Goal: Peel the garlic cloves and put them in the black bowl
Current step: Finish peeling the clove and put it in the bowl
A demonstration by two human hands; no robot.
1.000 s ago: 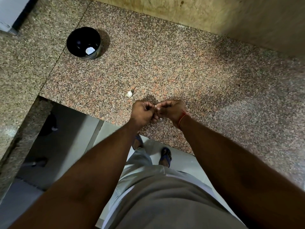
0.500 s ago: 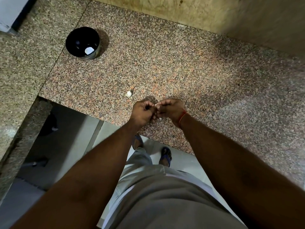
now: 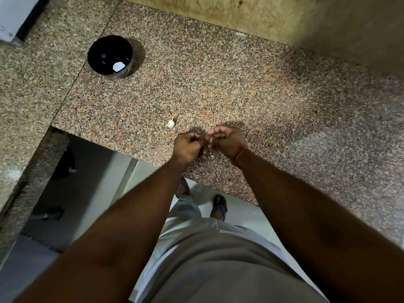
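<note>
Two hands meet over the near edge of the speckled pink-grey granite tabletop (image 3: 262, 101). L hand (image 3: 188, 147) and R hand (image 3: 229, 142): fingers curled tight, tips pinching a small item between them, prob. a garlic clove; I can't resolve it, mostly hidden. One loose garlic clove (image 3: 171, 123), pale, teardrop-shaped, lies just beyond the L hand. Round glossy black bowl (image 3: 105, 49), far left, holds one white peeled piece (image 3: 118, 66).

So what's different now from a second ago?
Very little. Both hands, left hand and right hand, keep working at something small between their fingers; it is too hidden to identify. The black bowl, the white piece inside it and the garlic clove stayed put.
</note>
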